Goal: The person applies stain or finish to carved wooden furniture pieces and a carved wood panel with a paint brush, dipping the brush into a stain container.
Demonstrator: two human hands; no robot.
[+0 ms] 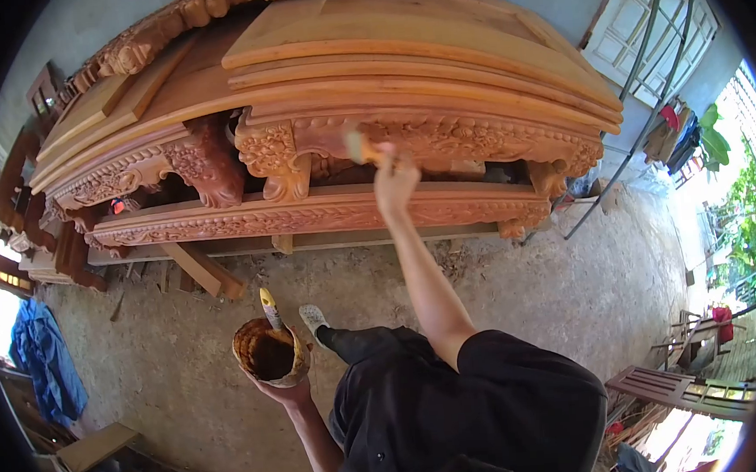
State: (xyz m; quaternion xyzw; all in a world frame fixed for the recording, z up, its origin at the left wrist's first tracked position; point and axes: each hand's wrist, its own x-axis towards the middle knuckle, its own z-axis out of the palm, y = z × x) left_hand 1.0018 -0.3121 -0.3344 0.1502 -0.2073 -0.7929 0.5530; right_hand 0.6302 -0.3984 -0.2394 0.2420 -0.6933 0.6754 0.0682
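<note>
My right hand is raised ahead of me, its fingers closed around a paintbrush. The bristles overlap the carved front apron of a reddish-brown wooden furniture piece. Low on the left, my left hand grips a stained pot from beneath and along its side. Dark brown liquid shows inside the pot. A second brush with a yellow-tipped handle leans upright in it, against the far rim.
Flat wooden panels are stacked on the carved furniture. Below it, a loose plank slants onto the concrete floor. Blue cloth hangs at the left. Dark poles lean at the right, and a slatted wooden piece lies lower right.
</note>
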